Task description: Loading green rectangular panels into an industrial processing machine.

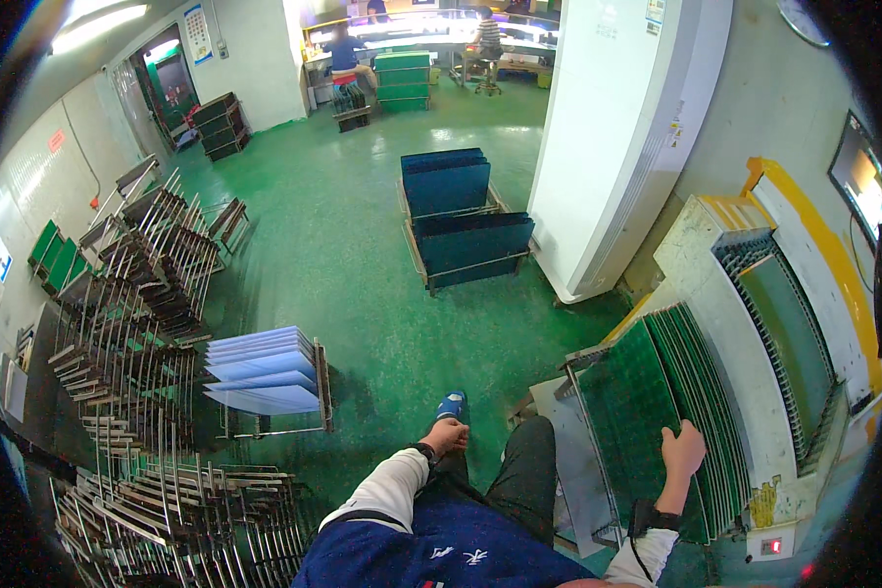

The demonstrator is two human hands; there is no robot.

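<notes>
My right hand (680,453) rests on the near ends of several green circuit boards (647,402) standing on edge in a slotted rack (730,323) at my right; its fingers curl over the boards' edge. My left hand (445,435) hangs closed in a fist beside my left leg, holding nothing that I can see. A white sleeve covers that arm. My blue shoe (451,405) stands on the green floor (363,274) just beyond the fist.
A cart of blue panels (265,370) stands at left. Two carts of dark blue panels (461,216) stand ahead. Several empty metal racks (147,294) crowd the left side. A white column (617,137) rises at right. People sit at benches far back.
</notes>
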